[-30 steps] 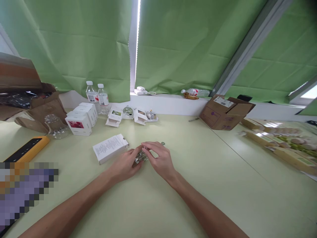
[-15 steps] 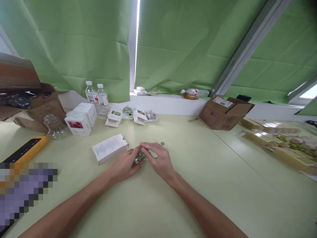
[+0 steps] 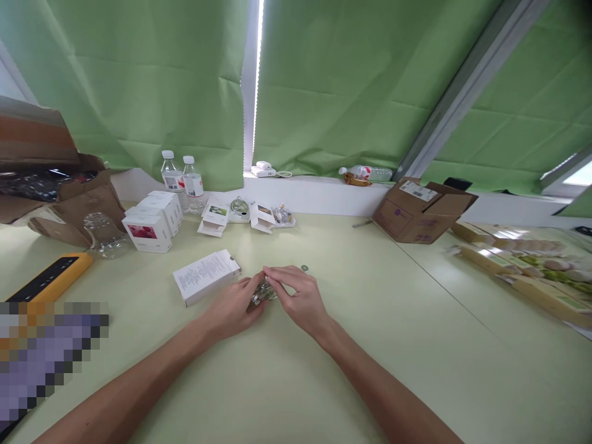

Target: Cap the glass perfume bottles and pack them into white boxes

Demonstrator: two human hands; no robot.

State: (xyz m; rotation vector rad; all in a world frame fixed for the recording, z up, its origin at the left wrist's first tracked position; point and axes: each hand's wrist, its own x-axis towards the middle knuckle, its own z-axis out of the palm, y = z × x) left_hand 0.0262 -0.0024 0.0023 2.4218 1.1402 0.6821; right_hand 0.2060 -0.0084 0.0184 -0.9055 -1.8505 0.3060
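Note:
My left hand [image 3: 238, 306] is closed around a small, clear, glassy object [image 3: 263, 292] just above the table, its fingers hiding much of it. Over the object's top, my right hand [image 3: 298, 296] makes a pinch with thumb and fingers, meeting the left fingertips. Whatever lies in that pinch is too small and covered to make out. Left of the hands lies a white printed box [image 3: 206, 277], flat on the pale green table. A small green disc [image 3: 304, 268] rests just beyond my right hand.
Behind stand white boxes [image 3: 150, 231], two water bottles [image 3: 192, 185] and opened small boxes [image 3: 215, 217] with glassy pieces. A cardboard carton [image 3: 411, 216] sits at the back right, packed trays [image 3: 531, 265] at far right. An orange-and-black case [image 3: 55, 277] lies at left.
Both hands keep nearly the same pose around the glassy object, with only slight finger motion at its top. The whole view has shifted very slightly.

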